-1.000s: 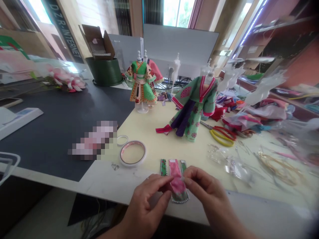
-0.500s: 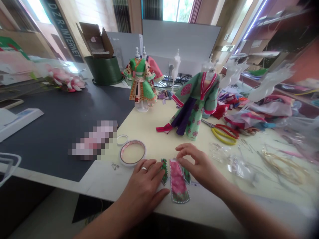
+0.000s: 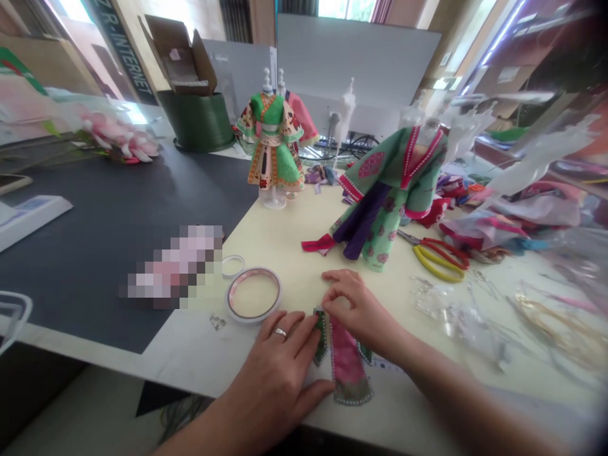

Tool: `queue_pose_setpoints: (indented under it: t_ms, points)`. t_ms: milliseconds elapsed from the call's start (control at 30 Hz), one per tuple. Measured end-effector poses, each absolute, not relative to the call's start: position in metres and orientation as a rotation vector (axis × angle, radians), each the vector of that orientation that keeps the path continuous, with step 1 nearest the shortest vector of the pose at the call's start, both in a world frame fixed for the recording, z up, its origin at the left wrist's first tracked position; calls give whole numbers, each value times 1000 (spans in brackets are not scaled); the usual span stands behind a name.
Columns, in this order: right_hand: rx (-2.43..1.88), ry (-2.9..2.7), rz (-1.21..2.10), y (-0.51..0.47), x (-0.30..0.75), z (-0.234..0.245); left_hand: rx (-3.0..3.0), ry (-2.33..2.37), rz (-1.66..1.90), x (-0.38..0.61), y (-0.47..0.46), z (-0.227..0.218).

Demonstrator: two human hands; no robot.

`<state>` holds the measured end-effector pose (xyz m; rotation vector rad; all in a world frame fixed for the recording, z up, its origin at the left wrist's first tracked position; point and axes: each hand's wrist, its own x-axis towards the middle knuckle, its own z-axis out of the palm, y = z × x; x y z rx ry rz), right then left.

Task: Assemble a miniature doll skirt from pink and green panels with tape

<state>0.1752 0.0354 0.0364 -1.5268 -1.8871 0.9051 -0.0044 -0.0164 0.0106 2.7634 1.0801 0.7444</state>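
A pink floral fabric strip (image 3: 346, 361) edged with white beads lies flat near the table's front edge. Left of it is a narrow green fabric strip (image 3: 320, 345) with beaded edging, pressed by the fingertips of my left hand (image 3: 285, 361), whose fingers lie flat. The thumb of that hand touches the pink strip's lower left edge. A second green strip (image 3: 365, 351) is partly covered by my right hand (image 3: 363, 310). My right thumb and index finger are pinched together at the top of the left green strip; what is between them is too small to tell.
Two tape rolls (image 3: 253, 294) lie left of my hands. Scissors (image 3: 439, 258) and clear plastic bags (image 3: 470, 323) lie on the right. Behind stand miniature dresses (image 3: 380, 196) on small dress forms, beside a fabric heap (image 3: 536, 209). A green pot (image 3: 197, 123) stands at the back.
My right hand has moved left, from the pink strip's top to the left green strip's top. My left hand still rests on that green strip. The camera view has shifted slightly.
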Motion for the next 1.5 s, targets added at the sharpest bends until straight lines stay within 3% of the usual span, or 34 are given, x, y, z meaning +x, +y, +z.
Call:
queue_pose_setpoints:
  t_ms: [1500]
  points:
    - [-1537, -1980, 690, 31, 173, 21, 2704, 1086, 707, -3, -16, 11]
